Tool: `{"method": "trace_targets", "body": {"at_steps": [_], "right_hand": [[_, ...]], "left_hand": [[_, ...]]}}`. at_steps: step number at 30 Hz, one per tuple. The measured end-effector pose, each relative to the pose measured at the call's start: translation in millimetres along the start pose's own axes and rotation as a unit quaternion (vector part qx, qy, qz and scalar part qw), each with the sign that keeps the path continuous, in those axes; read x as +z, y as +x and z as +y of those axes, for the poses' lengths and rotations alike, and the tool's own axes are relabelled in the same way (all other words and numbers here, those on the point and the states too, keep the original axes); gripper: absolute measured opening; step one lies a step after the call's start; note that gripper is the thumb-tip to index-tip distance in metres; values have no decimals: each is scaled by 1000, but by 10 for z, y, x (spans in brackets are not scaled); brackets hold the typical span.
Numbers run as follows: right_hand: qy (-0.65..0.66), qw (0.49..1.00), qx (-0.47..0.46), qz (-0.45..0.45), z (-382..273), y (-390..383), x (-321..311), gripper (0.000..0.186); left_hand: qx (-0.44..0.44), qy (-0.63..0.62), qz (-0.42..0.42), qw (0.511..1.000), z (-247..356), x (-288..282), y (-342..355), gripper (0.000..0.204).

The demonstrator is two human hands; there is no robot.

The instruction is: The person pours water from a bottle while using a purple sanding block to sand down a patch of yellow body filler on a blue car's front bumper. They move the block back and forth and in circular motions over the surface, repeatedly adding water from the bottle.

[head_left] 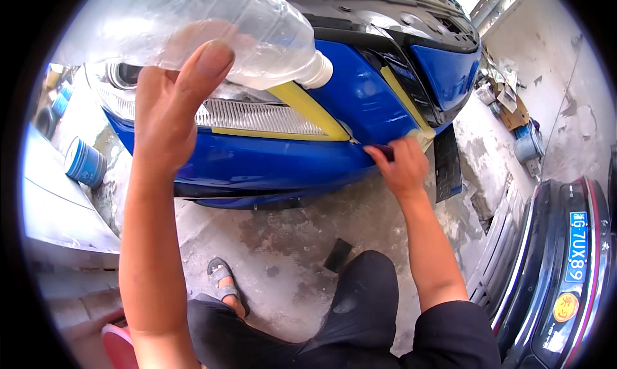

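My left hand [168, 112] is wrapped round a large clear plastic bottle [270, 38], raised at the upper left. The bottle lies nearly level, its uncapped white mouth pointing right and slightly down above a blue car bumper [276, 163]. Against the bumper, just right of the headlight corner, my right hand [406, 168] pinches a thin dark purplish piece [387, 152], perhaps sandpaper; the fingers hide most of it. Yellow masking tape [302, 108] borders the headlight [257, 116]. A second tape strip [405, 99] runs beside the black grille, its crumpled end near my right hand.
A dark square piece [337, 255] lies on the concrete floor near my knee. Blue buckets stand at left [85, 163] and right [528, 145]. A dark car [546, 292] is parked at the right, and a red round object [119, 346] sits at the lower left.
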State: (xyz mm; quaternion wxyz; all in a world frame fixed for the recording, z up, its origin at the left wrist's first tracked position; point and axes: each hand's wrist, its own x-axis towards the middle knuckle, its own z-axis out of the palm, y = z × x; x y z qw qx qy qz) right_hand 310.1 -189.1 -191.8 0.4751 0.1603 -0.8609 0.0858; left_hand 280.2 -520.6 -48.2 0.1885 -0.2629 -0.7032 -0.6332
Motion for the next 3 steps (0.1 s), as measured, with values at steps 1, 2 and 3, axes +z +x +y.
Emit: {"method": "trace_targets", "body": {"at_steps": [1,2,3], "right_hand": [[2,1000,-19,6,-106,155,10,37],[5,999,-37,12,-233,322,34,36],[7,998,-54,16,-301,412,37,35]], "left_hand": [[-12,-3,9,1000,-53,-3,-5,48],[-14,-33,26,999,-114,-12,-1,50],[-15,-34,30,999,-122,-15,-24,50]]}}
